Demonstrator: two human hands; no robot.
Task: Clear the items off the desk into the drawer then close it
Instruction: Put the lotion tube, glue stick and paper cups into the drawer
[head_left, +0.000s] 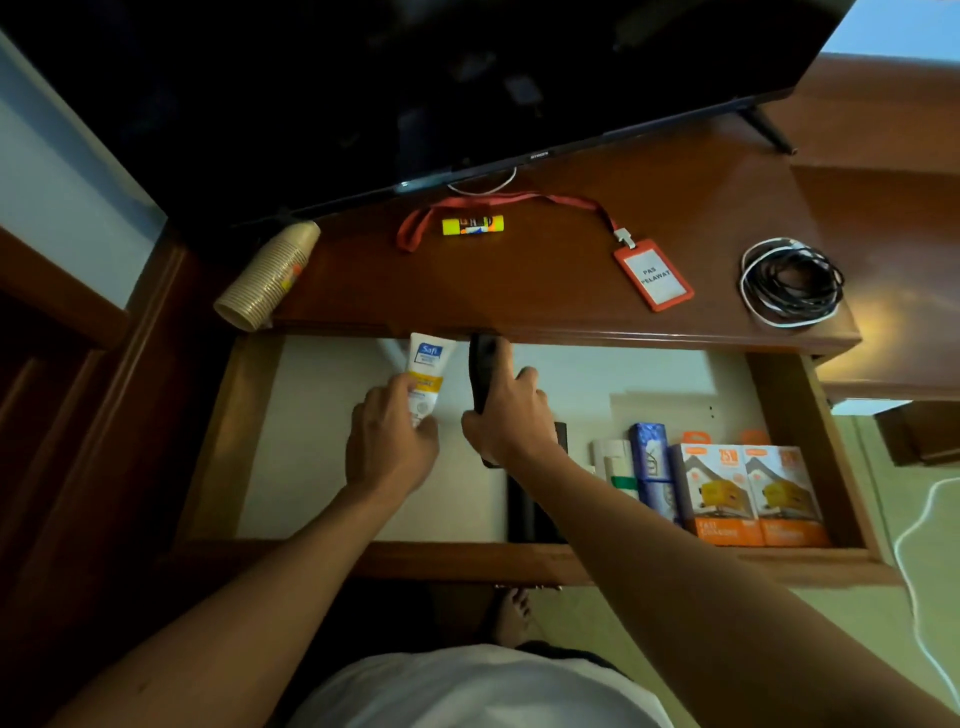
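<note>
Drawer (260, 415) pulled out, hands (389, 441) holding tube (428, 374) — remote (480, 374)

tube (427, 375): lower end hidden in left hand (387, 447); small print too small to read
remote (482, 375): top under the tabletop (545, 291) edge, lower part behind right hand (511, 415)
black item (535, 512): mostly hidden by the right forearm, cannot tell what it is
drawer (810, 415): back hidden under tabletop
TV (415, 78): cut off by top edge
white cable (919, 571): runs out at right edge
orange boxes (753, 493): small print blurred
</note>
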